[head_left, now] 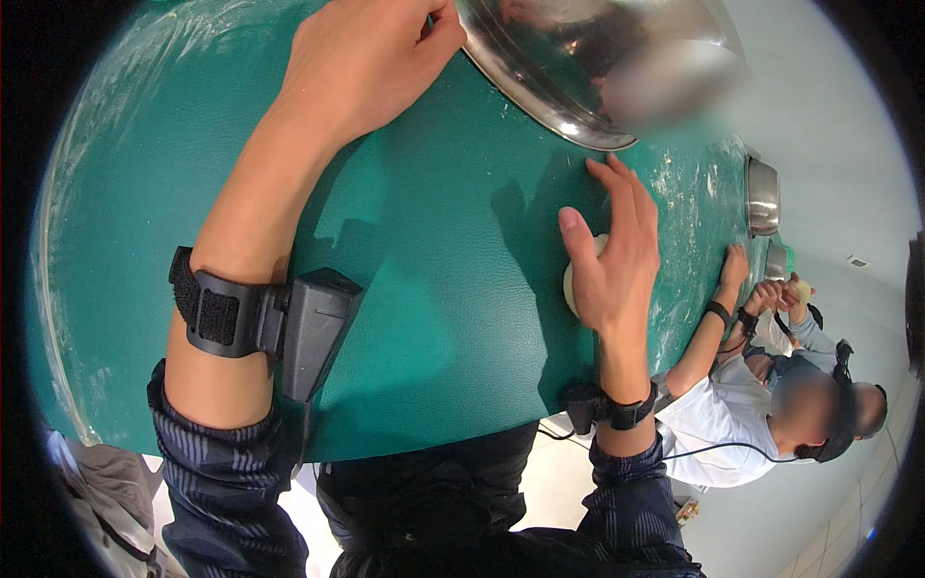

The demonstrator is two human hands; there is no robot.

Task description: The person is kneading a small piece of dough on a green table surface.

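Note:
At the top edge, my left hand [371, 67] reaches to the rim of a large shiny metal bowl [540, 82]. Its thumb and fingers close at that rim, and part of the hand is cut off by the picture's edge. Off to the right, my right hand [621, 246] has its fingers stretched out and thumb apart, just below the bowl. A pale, rounded lump of dough [570, 281] lies on the green table beside and partly under its palm; most of the lump is hidden by the hand.
Flour streaks mark the green tabletop [434, 318]. A smaller metal bowl [762, 197] stands farther right along the table. Beyond my right arm, a co-worker in a white shirt [718, 424] and other people work at the table. Dark devices are strapped to both my forearms, with cables.

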